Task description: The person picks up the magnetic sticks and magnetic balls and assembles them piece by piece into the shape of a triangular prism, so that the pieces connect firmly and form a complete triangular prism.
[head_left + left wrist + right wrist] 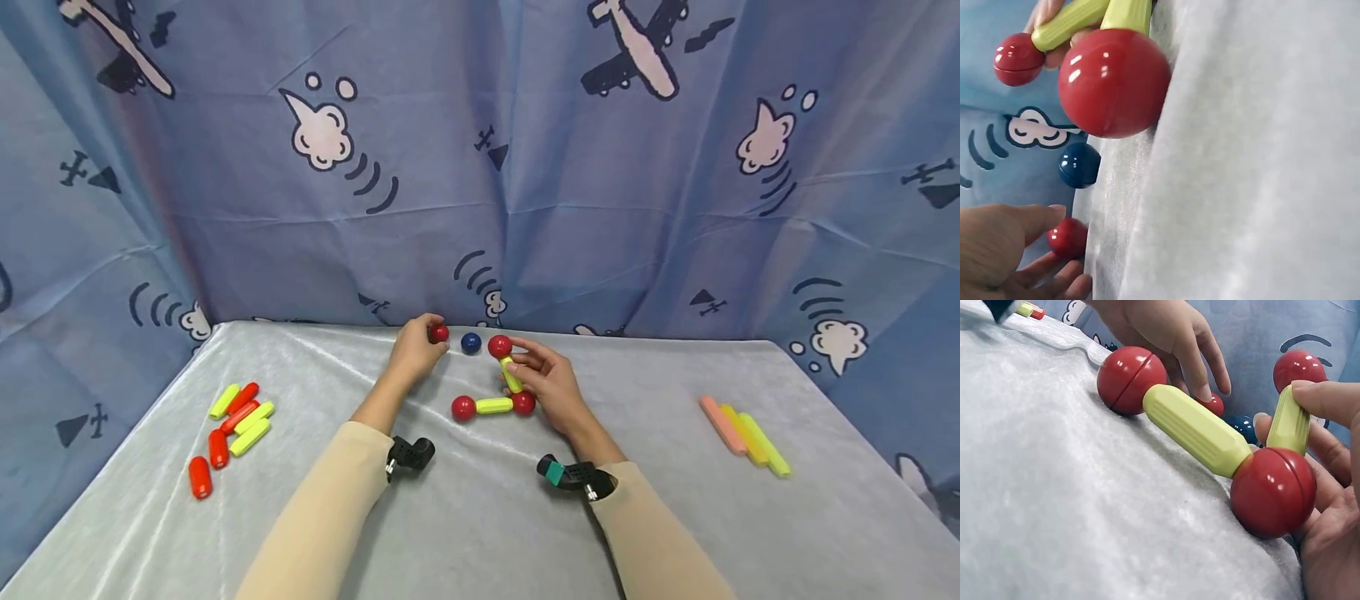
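My left hand [412, 352] is at the back of the table with its thumb and fingers around a loose red ball [1067, 239]. Just right of it sits a dark blue ball [471, 343]. My right hand [553, 390] pinches a yellow-green rod [1289, 422] between thumb and fingers. That rod joins a far red ball [500, 347] to a corner red ball [1274, 492]. From the corner, a second yellow-green rod [494, 406] runs left to another red ball [464, 408], making an angled shape. Part of the held rod is hidden by the thumb.
Several short red rods [218, 448] and yellow-green rods [251, 437] lie scattered at the left. On the right, an orange stick [723, 425], a yellow one [744, 434] and a lime one [764, 444] lie side by side. A blue patterned curtain [420, 167] hangs behind the table's back edge.
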{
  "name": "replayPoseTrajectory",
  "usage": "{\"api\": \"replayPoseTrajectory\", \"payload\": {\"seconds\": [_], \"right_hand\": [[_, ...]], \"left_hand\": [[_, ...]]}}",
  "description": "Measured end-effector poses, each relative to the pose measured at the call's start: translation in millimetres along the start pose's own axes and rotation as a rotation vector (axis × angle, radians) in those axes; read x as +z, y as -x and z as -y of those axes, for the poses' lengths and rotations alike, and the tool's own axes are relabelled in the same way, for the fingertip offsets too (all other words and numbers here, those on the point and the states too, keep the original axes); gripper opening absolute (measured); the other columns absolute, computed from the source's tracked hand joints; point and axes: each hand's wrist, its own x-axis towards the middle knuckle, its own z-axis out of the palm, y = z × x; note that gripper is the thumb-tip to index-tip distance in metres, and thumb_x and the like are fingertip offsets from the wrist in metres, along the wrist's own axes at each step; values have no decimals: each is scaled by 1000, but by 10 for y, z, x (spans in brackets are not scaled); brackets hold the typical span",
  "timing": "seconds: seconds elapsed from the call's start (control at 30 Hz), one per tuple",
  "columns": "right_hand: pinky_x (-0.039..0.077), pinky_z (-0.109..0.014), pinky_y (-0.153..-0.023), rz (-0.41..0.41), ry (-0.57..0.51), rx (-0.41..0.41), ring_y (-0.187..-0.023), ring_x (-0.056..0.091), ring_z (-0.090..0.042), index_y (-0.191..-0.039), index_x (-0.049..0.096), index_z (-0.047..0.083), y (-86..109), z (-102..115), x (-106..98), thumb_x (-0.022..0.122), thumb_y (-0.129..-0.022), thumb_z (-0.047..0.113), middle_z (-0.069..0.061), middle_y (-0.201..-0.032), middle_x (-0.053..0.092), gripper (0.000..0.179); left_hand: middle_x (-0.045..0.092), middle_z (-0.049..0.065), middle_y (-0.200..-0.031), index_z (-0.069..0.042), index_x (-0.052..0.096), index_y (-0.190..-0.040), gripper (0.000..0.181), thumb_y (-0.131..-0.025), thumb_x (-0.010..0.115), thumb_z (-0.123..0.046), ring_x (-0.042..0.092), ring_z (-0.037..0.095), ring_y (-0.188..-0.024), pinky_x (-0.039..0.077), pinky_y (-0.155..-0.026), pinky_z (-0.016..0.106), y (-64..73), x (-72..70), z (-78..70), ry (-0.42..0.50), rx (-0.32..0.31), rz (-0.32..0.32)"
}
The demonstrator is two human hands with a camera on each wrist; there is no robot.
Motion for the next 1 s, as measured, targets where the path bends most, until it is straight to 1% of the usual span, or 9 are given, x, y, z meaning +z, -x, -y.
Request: {"api": "replayPoseTrajectory", "payload": {"seconds": [0.13,0.17,0.27,0.43,0.53,0.6,0.8,0.9,1.0], "right_hand": [[63,-29,-73,14,8,10,-83,71,-13,-144,53,6,-19,-7,50,66,-96,7,-22,-126,63,50],[63,-29,-73,18,18,10,-84,70,-13,-145,53,6,-21,-8,51,66,-96,8,-22,-126,62,51],[63,-29,-74,10,31,5,-87,70,-12,-144,54,7,-18,-7,25,67,-96,9,-18,-123,64,50],[62,-25,-74,-37,76,-7,-90,68,-7,-143,56,8,7,12,-73,67,-96,9,-7,-115,66,48],[62,-25,-75,-36,87,6,-92,67,-7,-144,55,9,14,28,-93,66,-96,10,-7,-116,64,49],[62,-27,-75,-25,78,19,-92,67,-8,-144,54,9,8,26,-82,66,-97,11,-10,-118,64,49],[61,-23,-78,10,114,14,-95,67,-6,-145,54,9,-27,22,10,67,-97,13,-19,-125,63,49],[61,-23,-78,11,111,0,-94,68,-6,-144,55,9,-23,26,19,67,-97,13,-20,-125,64,49],[62,-25,-76,19,90,0,-91,69,-7,-144,54,7,-19,22,16,66,-97,11,-19,-124,63,49]], "left_hand": [[66,21,-128,-2,61,-133,43,-91,68,-11,59,36,-123,47,-108,46,-25,-14,60,-13,-24,-21],[67,21,-124,-1,62,-130,42,-90,69,-12,61,35,-118,49,-104,44,-20,-15,81,-13,-9,-44],[66,21,-126,-2,60,-132,44,-91,69,-14,62,32,-115,49,-103,42,-12,-42,134,26,1,-32],[59,21,-140,-3,57,-138,47,-95,67,-19,63,34,-123,49,-107,47,103,-291,104,-2,17,100],[60,21,-140,-4,59,-137,44,-97,66,-21,64,36,-122,51,-104,50,298,-573,114,-109,42,135],[63,21,-137,-4,61,-135,43,-96,67,-20,65,37,-118,52,-100,52,480,-796,173,-187,57,126],[70,23,-116,-1,67,-123,36,-90,71,-14,69,38,-99,54,-84,55,1120,-1455,572,-422,79,26],[71,22,-105,-1,69,-117,34,-85,74,-12,68,38,-94,54,-77,56,1368,-1649,770,-501,54,-5],[69,21,-99,0,70,-113,35,-82,77,-12,67,38,-90,52,-72,56,1524,-1757,904,-532,14,1]]}}
